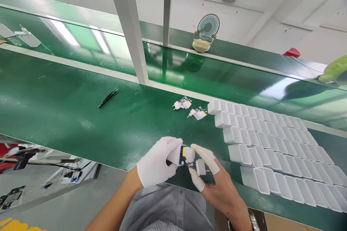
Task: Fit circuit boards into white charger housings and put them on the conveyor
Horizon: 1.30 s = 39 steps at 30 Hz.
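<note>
My left hand, in a white glove, is closed around a small white charger shell with a yellow part showing in its mouth. My right hand, with white cots on thumb and fingertips, pinches a white plug piece with a circuit board against that shell. Both hands meet just above the near edge of the green bench. Two more plug-and-board assemblies lie on the bench beyond the hands.
Rows of several empty white shells cover the bench to the right. Black tweezers lie to the left. A white post rises behind. A small desk fan stands on the far ledge.
</note>
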Available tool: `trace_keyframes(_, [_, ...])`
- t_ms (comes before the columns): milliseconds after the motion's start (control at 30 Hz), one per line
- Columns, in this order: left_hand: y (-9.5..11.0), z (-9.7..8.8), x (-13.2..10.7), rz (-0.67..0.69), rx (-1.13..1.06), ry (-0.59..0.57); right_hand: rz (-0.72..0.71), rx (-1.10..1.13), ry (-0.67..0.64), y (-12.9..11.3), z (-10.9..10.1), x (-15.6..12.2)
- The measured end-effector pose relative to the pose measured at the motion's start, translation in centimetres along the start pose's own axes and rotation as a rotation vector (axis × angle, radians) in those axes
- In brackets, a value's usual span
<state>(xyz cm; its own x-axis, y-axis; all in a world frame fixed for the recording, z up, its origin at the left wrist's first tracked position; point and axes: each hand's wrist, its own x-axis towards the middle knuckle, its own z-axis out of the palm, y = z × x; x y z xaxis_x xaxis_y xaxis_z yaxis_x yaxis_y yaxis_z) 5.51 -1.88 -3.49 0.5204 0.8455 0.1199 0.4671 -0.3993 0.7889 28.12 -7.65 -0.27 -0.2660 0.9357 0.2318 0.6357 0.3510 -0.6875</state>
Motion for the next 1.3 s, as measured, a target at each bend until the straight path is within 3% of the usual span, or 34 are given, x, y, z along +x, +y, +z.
trace_keyframes(667, [0.1,0.1,0.6,0.026,0.031,0.047,-0.033,0.008,0.005,-0.3,0.2,0.4])
trace_keyframes(1067, [-0.4,0.4,0.3,-0.018,0.006,0.037,-0.048,-0.034,-0.031,0.2,2.3,0.7])
trace_keyframes(1300, [0.2,0.2,1.1,0.092,0.187,0.174,-0.016,-0.016,0.071,-1.1,3.0,0.6])
